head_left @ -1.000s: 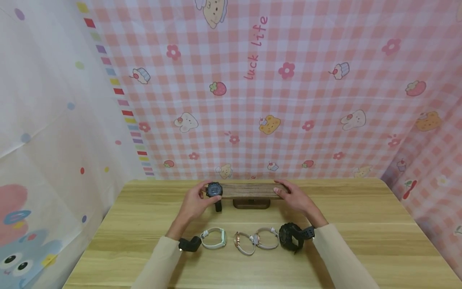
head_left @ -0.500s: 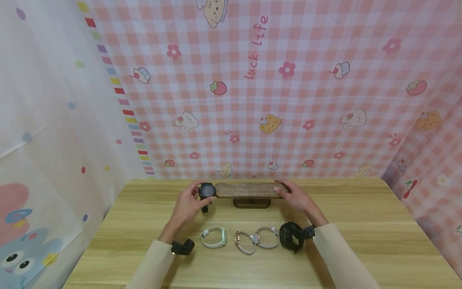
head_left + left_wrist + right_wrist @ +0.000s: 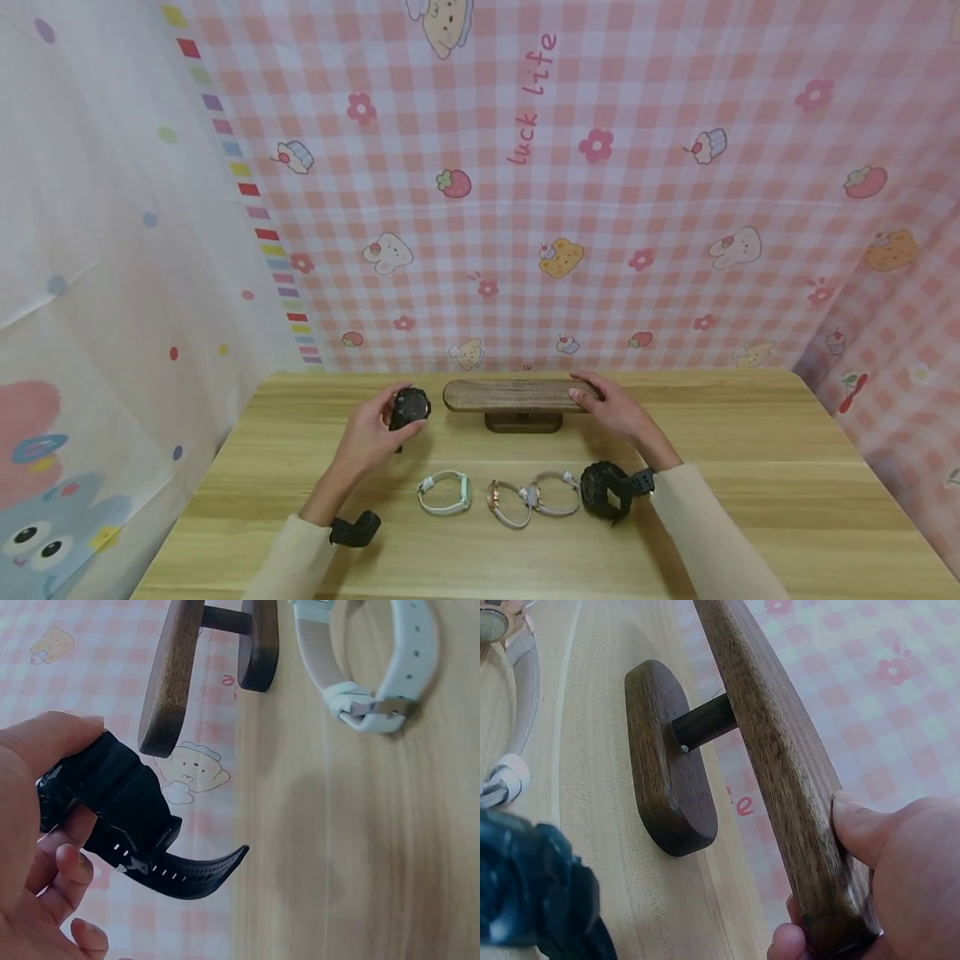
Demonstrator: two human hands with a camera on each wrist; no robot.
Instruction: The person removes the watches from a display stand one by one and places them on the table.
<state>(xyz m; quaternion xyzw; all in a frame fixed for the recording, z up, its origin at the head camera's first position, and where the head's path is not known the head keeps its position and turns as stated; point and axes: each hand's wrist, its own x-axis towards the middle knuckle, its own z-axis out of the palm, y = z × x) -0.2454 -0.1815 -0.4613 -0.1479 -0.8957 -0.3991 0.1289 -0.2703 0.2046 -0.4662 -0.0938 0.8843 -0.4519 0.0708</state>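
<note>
My left hand (image 3: 365, 435) pinches a black wristwatch (image 3: 412, 406) between thumb and fingers, left of the wooden watch stand (image 3: 510, 396) and apart from it. In the left wrist view, the watch's buckled strap (image 3: 124, 799) hangs with its perforated tail curving out. The stand is a dark brown bar on a short post over an oval base (image 3: 667, 761). At the bar's right end, my right hand (image 3: 617, 414) grips it, thumb on the near face and fingers curled underneath.
In front of the stand lie a white watch with a mint case (image 3: 445, 493), two pale-strapped rose-gold watches (image 3: 510, 505) side by side, and a bulky black watch (image 3: 602, 492) by the right forearm. A pink checked cloth (image 3: 480, 208) hangs behind the wooden table (image 3: 750, 517).
The black watch has slid off the bar's left end and moved left and slightly nearer in my left hand. My right hand has kept its grip on the bar.
</note>
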